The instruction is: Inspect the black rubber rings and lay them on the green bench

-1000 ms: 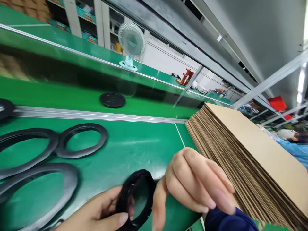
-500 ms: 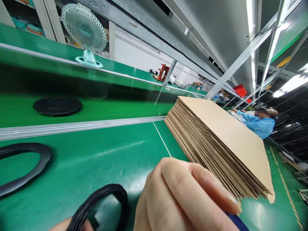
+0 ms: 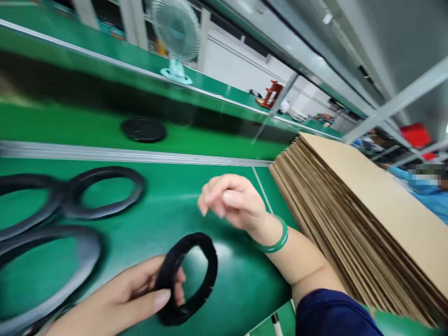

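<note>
My left hand (image 3: 140, 289) grips a black ring (image 3: 206, 275) by its near left side, thumb in front and fingertips showing through the hole. The ring looks like a bundled or wrapped coil, tilted above the green table. Up and to the right, my right hand (image 3: 233, 200) is raised with its fingers loosely curled and slightly apart. Nothing shows between those fingers, and they do not touch the ring. A green bangle (image 3: 282, 238) circles my right wrist. More black rings lie at the left, among them a farther ring (image 3: 138, 193) and a nearer, larger ring (image 3: 93, 252).
A tall stack of cardboard sheets (image 3: 378, 200) stands at the right. Behind a metal rail (image 3: 210, 158) a black disc (image 3: 143, 129) lies on a green surface. A fan (image 3: 177, 35) stands on the back shelf. Someone in blue (image 3: 432, 198) is at the far right.
My view has shifted, and more rings show at the left. My right hand has moved away from the camera, farther over the table. The ring in my left hand is now more fully visible.
</note>
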Tool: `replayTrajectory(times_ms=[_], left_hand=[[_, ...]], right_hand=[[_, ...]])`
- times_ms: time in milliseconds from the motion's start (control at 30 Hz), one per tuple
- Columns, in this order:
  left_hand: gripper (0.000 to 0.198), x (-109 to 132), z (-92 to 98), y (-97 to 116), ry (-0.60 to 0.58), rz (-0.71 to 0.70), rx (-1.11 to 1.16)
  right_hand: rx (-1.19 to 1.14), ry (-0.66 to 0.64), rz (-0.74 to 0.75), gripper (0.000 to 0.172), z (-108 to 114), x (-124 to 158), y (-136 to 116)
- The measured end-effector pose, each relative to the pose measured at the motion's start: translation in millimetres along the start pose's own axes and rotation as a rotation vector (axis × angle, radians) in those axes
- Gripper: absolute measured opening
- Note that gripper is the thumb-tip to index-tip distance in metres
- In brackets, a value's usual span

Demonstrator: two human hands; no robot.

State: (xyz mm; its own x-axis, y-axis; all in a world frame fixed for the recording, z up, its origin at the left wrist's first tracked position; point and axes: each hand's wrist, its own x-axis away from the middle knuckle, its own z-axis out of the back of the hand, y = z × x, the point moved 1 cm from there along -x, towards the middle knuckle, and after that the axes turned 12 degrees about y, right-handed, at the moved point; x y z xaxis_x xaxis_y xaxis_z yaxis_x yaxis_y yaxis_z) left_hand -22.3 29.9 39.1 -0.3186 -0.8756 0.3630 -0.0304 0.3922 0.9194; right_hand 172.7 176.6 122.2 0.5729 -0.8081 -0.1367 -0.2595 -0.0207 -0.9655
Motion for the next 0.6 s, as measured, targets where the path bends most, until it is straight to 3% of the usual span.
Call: replayTrajectory(times_ms=[133,200,267,333,367,467,600], left_hand=[[0.038,14,-7.0,27,0.029,-0.046,0.082],[0.026,18,-7.8,35,0.143,-0.257,-0.087],[0.015,22,-8.9,38,0.265,-0.581,-0.384],[0.018,22,-11.4,37,0.292,-0.848,-0.687],[0.022,21,-12.5,34,0.267,-0.906,-0.819],[0.027,15,-13.4,26,0.163,-0.899,-1.078],[0.032,11,-13.2,20,0.124,-0.868,-1.110]], right_hand=[[0.493,0.210,0.044,0.027,27,-48,64],[0.574,0.182,0.068,0.026,35,-54,80],[0.611,0.138,0.083,0.024,42,-51,84],[0.635,0.114,0.092,0.022,47,-47,82],[0.639,0.107,0.090,0.022,49,-46,82],[0.649,0.100,0.072,0.023,56,-46,83],[0.630,0.081,0.051,0.024,60,-47,87]])
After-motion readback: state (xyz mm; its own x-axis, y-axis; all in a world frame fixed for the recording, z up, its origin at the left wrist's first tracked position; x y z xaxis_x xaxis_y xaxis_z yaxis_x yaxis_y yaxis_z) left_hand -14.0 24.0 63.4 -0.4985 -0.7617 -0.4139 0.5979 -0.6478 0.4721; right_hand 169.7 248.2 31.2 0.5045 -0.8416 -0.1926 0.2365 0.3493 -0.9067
